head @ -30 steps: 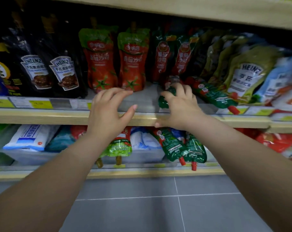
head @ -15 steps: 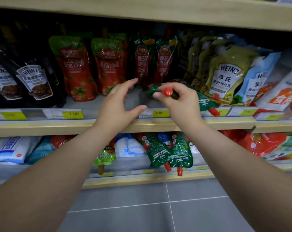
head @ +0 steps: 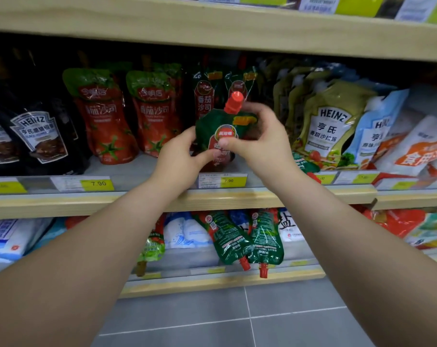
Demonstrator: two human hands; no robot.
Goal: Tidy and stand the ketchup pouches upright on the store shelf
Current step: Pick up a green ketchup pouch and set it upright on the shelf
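Head view: the green ketchup pouch (head: pixel 221 126) lay flat a moment ago; now it stands up between the left hand (head: pixel 179 156) and right hand (head: pixel 260 144), both pinching it; red cap (head: pixel 235 102) on top; it looks almost ready to stand alone.

HEINZ on black pouch (head: pixel 39 136) and olive pouch (head: pixel 330 123); 7.90 on yellow price tag (head: pixel 98 184)
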